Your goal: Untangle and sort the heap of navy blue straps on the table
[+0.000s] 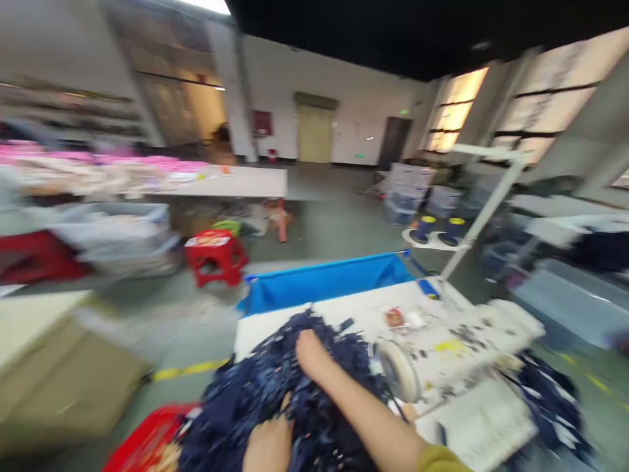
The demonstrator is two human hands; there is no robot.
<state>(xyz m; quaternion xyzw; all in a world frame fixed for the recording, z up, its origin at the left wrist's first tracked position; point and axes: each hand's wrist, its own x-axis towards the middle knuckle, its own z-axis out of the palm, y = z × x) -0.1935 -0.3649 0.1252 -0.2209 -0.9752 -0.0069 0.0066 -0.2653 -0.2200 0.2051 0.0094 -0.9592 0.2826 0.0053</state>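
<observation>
The right hand (309, 354) lies on top of the heap of navy fabric pieces (246, 393), fingertips sunk into it, so I cannot tell whether it grips anything. The left hand (268, 449), at about 7 o'clock from it, is buried in the same heap with only its back showing (the blur hides the fingers, so its grip is unclear too). The heap covers the near left part of the white table (363, 311). At 3 o'clock of the right hand stands a white sewing machine (452, 354), near the heap. At 12 o'clock a blue bin (324, 282) sits behind the table. At 8 o'clock is a red basket (142, 442), and at 10 o'clock, well apart, a red stool (215, 255).
</observation>
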